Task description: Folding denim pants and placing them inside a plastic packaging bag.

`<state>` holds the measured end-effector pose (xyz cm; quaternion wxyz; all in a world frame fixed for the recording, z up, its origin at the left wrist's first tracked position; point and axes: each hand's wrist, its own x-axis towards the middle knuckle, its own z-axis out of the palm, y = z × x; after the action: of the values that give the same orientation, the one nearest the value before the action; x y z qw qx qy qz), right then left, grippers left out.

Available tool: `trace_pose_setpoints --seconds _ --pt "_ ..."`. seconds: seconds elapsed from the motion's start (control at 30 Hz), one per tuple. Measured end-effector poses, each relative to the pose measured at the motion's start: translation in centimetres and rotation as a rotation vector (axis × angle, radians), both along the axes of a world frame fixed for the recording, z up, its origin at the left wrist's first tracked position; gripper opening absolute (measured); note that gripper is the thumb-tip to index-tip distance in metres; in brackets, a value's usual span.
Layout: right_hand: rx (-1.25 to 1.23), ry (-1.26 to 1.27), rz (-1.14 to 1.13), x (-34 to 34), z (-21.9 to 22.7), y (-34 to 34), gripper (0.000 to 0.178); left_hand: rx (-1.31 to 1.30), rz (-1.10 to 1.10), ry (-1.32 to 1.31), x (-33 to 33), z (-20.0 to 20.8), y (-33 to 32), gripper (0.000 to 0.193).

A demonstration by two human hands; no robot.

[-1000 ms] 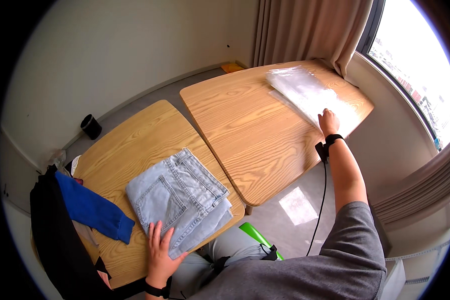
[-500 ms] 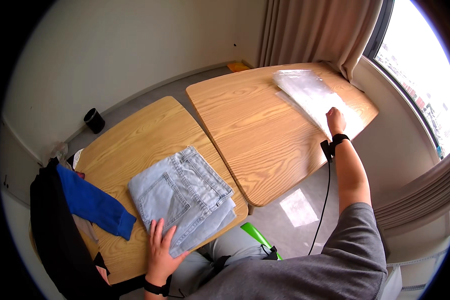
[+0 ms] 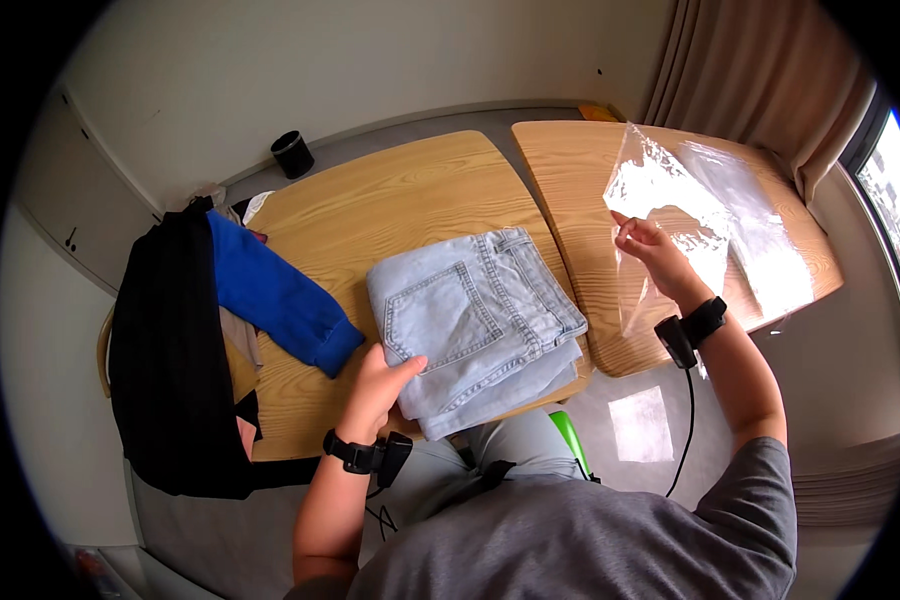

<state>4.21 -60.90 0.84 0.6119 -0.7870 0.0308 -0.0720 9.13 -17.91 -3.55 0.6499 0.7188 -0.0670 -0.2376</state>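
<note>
Two wooden tables (image 3: 400,190) stand side by side. On the near one lie folded light blue jeans (image 3: 480,325). The left hand (image 3: 378,388) lies on their front edge, and its fingers seem to curl over it. The right hand (image 3: 652,250) pinches a clear plastic bag (image 3: 660,200), lifted above the other table

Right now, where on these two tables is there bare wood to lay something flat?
The left table is bare along its far half, between the black cup and the folded jeans. The right table is free on its near-left part. Crowded: the blue garment, and the clear bags.
</note>
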Motion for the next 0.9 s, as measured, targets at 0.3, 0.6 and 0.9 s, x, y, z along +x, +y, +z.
trace_pose_setpoints --seconds 0.3,0.6,0.9 --pt "-0.206 0.066 0.413 4.5 0.2 12.1 0.004 -0.267 0.259 0.093 -2.4 1.1 7.4 0.042" --pt "-0.432 0.042 0.521 8.3 -3.3 16.2 0.022 -0.215 0.389 0.088 -5.3 0.5 12.9 0.043" --pt "-0.026 0.507 0.270 1.3 0.2 22.2 0.061 -0.159 0.363 0.029 -4.9 -0.4 13.1 0.041"
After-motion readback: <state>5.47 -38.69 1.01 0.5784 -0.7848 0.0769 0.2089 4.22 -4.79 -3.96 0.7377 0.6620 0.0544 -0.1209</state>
